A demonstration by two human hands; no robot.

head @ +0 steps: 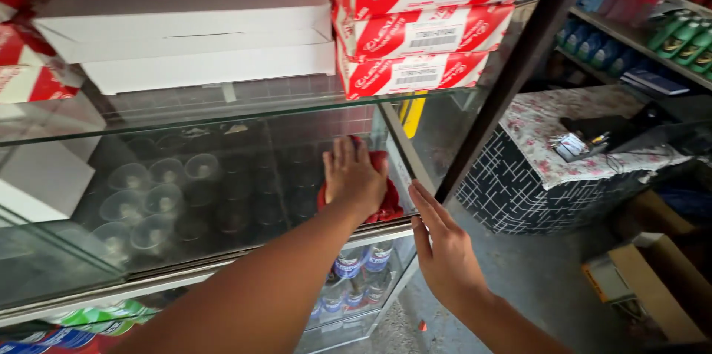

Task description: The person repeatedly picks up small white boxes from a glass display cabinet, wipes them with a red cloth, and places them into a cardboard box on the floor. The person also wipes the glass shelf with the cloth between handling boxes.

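Right hand: I'm resting it flat, fingers together, against the glass shelf edge.
Left hand: I'm pressing it spread-open on a red cloth.

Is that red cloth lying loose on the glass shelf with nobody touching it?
No, the left hand presses flat on the red cloth.

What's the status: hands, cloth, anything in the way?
Left hand flat on red cloth, pressing it to the glass shelf. Right hand open against cabinet frame edge. Clear cups left of cloth, apart from it.
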